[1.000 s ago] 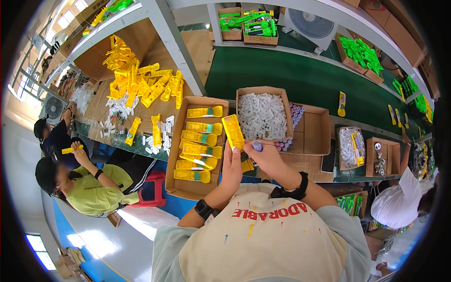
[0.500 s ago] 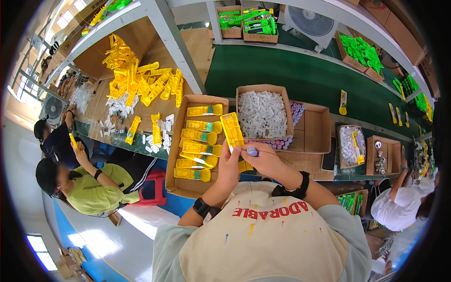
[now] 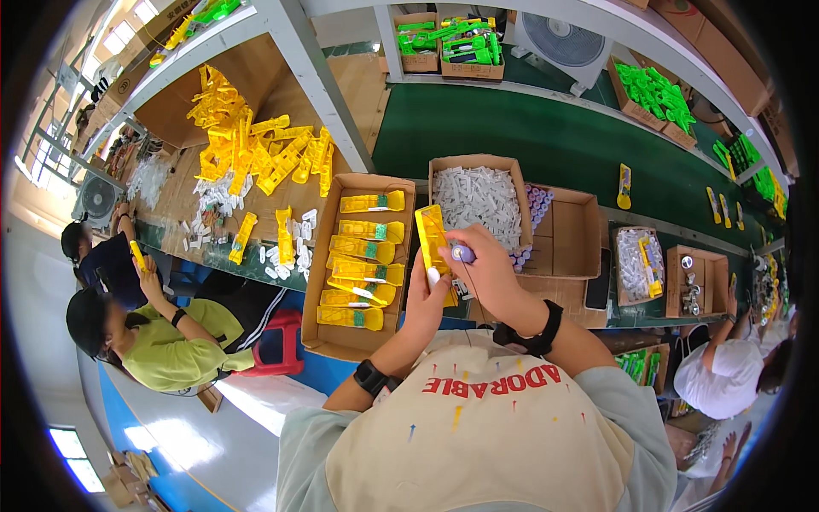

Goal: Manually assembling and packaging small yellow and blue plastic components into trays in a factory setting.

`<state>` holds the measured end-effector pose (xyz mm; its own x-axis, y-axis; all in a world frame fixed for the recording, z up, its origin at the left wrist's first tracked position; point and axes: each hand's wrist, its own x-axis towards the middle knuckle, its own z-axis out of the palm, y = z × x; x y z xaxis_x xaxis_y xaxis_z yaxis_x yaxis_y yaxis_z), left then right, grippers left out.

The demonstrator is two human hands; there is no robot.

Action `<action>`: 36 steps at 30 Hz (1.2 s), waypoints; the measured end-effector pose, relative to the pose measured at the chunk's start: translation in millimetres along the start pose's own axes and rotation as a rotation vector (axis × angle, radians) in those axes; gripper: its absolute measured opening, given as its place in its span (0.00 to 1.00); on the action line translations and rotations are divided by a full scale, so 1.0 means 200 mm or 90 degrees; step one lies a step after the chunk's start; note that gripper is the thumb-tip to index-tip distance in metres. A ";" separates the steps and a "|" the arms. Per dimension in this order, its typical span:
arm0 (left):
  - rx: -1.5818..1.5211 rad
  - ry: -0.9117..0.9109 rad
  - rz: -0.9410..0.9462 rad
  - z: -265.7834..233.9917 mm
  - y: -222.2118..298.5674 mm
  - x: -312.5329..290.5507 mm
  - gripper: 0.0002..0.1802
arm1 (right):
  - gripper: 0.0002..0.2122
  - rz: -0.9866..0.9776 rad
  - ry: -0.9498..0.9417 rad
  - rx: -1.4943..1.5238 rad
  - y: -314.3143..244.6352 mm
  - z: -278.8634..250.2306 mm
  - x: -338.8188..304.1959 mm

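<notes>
My left hand (image 3: 421, 300) grips a long yellow plastic housing (image 3: 430, 232), tilted upright over the front of the bench. A small white part (image 3: 433, 276) shows on it by my thumb. Against its right side, my right hand (image 3: 488, 271) is closed round a short purple cylinder (image 3: 461, 253), seen end-on; a thin dark line runs down from it. To my left, an open cardboard box (image 3: 312, 294) holds several yellow housings (image 3: 367, 249) with green boards, lying crosswise. Behind my hands stands a carton of small white parts (image 3: 476, 200), with similar purple cylinders (image 3: 539, 203) beside it.
Loose yellow housings (image 3: 281, 158) and white pieces (image 3: 223, 194) pile up at the far left. A phone (image 3: 598, 282) lies right of an open carton (image 3: 570, 235). A metal post (image 3: 324, 85) rises behind the box. Co-workers sit left and right.
The yellow housing has moved slightly right and stands steeper. My right hand has shifted a little up and right with the purple cylinder, and the white part now shows by my left thumb.
</notes>
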<state>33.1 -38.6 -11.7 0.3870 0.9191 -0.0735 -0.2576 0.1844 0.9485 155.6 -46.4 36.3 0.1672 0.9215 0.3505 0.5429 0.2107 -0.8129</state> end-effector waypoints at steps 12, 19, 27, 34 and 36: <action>0.046 0.066 0.016 -0.02 0.00 -0.01 0.24 | 0.09 0.310 -0.148 0.200 -0.03 -0.01 0.01; -0.021 0.024 0.017 -0.01 -0.03 0.00 0.24 | 0.11 0.263 -0.155 0.159 -0.08 0.01 -0.01; -0.012 -0.003 0.001 0.01 -0.02 -0.02 0.24 | 0.10 0.260 -0.130 0.175 -0.09 -0.03 0.02; -0.096 0.038 -0.023 -0.03 0.00 0.01 0.23 | 0.09 0.202 -0.094 0.167 -0.04 0.02 -0.08; -0.087 0.034 -0.001 -0.03 -0.01 0.01 0.22 | 0.09 0.181 -0.089 0.144 -0.03 0.03 -0.09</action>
<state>29.3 -34.7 -15.3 0.3406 0.9355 -0.0944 -0.3774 0.2280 0.8975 144.9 -61.4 31.9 0.1633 0.9857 0.0421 0.2932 -0.0077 -0.9560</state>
